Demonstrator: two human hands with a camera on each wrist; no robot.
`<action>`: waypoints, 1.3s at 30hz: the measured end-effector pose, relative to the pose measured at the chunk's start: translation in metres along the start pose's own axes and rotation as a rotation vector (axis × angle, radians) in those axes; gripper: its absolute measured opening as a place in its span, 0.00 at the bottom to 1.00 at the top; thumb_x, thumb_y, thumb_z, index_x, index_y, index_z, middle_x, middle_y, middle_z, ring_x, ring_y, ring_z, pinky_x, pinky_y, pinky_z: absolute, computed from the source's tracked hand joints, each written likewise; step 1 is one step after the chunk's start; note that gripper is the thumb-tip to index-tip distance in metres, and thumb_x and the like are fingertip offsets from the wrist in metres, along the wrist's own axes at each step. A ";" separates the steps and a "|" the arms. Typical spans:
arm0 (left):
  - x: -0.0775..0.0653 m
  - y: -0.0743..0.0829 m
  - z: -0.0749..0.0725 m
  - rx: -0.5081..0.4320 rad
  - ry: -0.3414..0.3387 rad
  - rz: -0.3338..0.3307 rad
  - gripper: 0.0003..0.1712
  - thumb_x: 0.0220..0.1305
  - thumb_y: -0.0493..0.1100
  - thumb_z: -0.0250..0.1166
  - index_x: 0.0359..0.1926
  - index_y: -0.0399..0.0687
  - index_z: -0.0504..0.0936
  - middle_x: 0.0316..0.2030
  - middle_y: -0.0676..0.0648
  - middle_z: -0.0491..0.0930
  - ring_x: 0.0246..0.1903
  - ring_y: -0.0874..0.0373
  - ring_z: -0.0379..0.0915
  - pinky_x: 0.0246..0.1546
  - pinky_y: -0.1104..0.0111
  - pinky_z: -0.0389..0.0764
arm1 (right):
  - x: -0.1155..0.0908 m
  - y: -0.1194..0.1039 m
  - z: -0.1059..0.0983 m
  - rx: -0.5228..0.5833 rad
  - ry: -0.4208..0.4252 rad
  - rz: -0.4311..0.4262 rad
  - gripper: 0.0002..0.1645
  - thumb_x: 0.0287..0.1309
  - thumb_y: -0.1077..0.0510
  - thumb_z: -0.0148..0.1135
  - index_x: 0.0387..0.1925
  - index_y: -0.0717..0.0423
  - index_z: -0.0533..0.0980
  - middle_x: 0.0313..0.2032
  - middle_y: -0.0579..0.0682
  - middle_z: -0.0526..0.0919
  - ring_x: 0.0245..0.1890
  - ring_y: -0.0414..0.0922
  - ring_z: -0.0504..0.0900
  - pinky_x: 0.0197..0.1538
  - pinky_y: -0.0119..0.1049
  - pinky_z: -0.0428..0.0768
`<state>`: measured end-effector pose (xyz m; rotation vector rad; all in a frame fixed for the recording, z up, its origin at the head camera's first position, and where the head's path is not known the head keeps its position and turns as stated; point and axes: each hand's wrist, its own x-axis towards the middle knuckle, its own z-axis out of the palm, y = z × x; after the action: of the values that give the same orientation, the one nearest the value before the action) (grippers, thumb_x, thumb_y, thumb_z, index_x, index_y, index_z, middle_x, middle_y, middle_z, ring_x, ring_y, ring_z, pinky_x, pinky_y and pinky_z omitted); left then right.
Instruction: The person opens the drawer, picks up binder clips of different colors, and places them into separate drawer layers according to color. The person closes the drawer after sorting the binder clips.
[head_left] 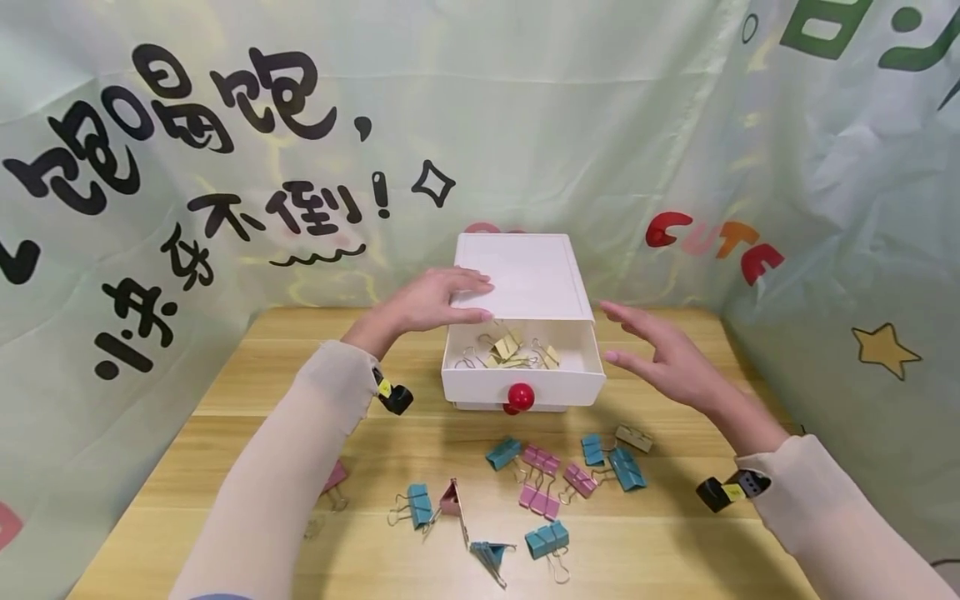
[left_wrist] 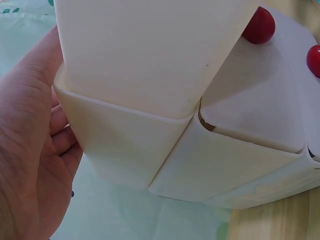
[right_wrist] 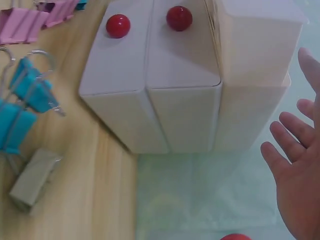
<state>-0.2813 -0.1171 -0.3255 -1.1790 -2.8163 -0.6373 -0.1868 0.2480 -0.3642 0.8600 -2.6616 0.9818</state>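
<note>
A white box [head_left: 521,275] with stacked drawers stands on the table. Its top drawer [head_left: 480,387] is pulled out, and several yellow binder clips [head_left: 507,345] lie inside. My left hand [head_left: 431,302] rests at the left edge of the box's top, fingers extended over it; the left wrist view shows its fingers beside the box's side wall [left_wrist: 125,137]. Off the drawer's right side, my right hand [head_left: 663,350] holds nothing, its fingers loosely spread and thumb apart. In the right wrist view, red knobs [right_wrist: 179,18] show on the lower drawer fronts.
In front of the box lie several blue binder clips [head_left: 627,468] and pink binder clips [head_left: 540,500], with a yellow binder clip [head_left: 634,437] at the right. Another pink clip [head_left: 336,475] is partly behind the left sleeve. A printed cloth [head_left: 585,150] surrounds the wooden table [head_left: 247,392].
</note>
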 end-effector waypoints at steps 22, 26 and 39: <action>-0.003 -0.004 0.006 -0.014 0.019 -0.018 0.35 0.61 0.68 0.61 0.64 0.57 0.76 0.67 0.56 0.68 0.68 0.58 0.58 0.69 0.54 0.58 | -0.068 0.040 0.022 -0.060 -0.134 0.075 0.39 0.61 0.48 0.66 0.70 0.55 0.65 0.65 0.55 0.71 0.61 0.61 0.71 0.58 0.62 0.71; -0.003 -0.004 0.005 -0.004 0.022 -0.010 0.35 0.62 0.68 0.61 0.64 0.57 0.77 0.67 0.56 0.68 0.68 0.57 0.59 0.69 0.54 0.57 | -0.076 0.047 0.027 -0.045 -0.159 0.110 0.39 0.61 0.46 0.67 0.70 0.54 0.66 0.66 0.56 0.70 0.61 0.63 0.71 0.58 0.63 0.70; -0.001 -0.001 0.002 0.013 0.025 0.025 0.34 0.62 0.65 0.62 0.64 0.54 0.77 0.67 0.54 0.69 0.68 0.57 0.59 0.69 0.57 0.57 | -0.094 0.064 0.039 -0.035 -0.227 0.173 0.39 0.59 0.48 0.68 0.68 0.55 0.67 0.65 0.59 0.71 0.63 0.64 0.68 0.60 0.65 0.67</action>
<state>-0.2809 -0.1173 -0.3281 -1.1940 -2.7762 -0.6267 -0.1451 0.3056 -0.4612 0.7874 -2.9789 0.9203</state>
